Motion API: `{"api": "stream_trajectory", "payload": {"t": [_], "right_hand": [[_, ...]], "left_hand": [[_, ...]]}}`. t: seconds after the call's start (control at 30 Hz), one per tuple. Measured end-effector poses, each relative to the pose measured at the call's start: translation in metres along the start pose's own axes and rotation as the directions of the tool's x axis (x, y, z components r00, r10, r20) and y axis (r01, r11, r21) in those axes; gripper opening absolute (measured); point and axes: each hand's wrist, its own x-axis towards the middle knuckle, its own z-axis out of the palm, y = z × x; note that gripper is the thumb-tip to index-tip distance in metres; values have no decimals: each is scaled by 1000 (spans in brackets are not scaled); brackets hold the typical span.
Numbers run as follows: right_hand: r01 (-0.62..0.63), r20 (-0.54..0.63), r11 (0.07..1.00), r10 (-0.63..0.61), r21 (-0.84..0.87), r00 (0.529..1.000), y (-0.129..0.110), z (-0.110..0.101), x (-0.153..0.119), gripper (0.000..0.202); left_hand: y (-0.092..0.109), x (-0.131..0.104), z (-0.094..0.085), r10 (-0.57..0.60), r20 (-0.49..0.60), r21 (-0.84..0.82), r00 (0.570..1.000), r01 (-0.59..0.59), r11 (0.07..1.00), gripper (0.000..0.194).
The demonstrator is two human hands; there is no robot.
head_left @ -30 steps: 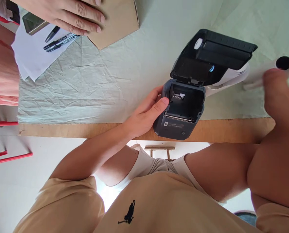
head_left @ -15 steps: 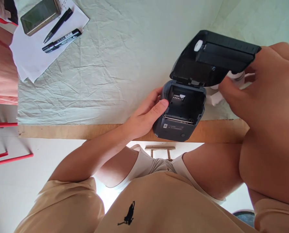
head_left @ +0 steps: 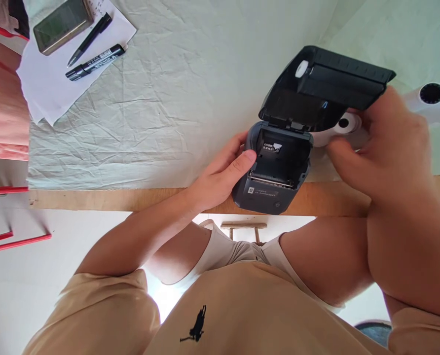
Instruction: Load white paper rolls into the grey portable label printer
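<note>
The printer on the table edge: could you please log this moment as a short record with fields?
printer: dark printer at the table's wooden edge, lid open, bay looks empty
left hand: left hand grips the printer's side
right hand: right hand closed on a white paper roll under the lid
spare roll: second roll lies far right
far corner: phone, pen, marker on paper sheets
</note>
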Motion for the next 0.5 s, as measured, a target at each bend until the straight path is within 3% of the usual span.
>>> {"api": "stream_trajectory", "payload": {"t": [0.2, 0.37, 0.5], "right_hand": [[81, -122, 995, -73, 55, 990, 4, 16, -2, 28], [21, 42, 986, -28, 165, 999, 12, 15, -5, 48], [146, -53, 977, -139, 154, 989, 18, 18, -4, 37]], "left_hand": [[-4, 1, -3, 13, 10, 3, 1000, -13, 1000, 77], [-8, 3, -5, 14, 10, 0, 1000, -14, 1000, 80], [-8, 3, -7, 4, 17, 1, 1000, -4, 1000, 82]]}}
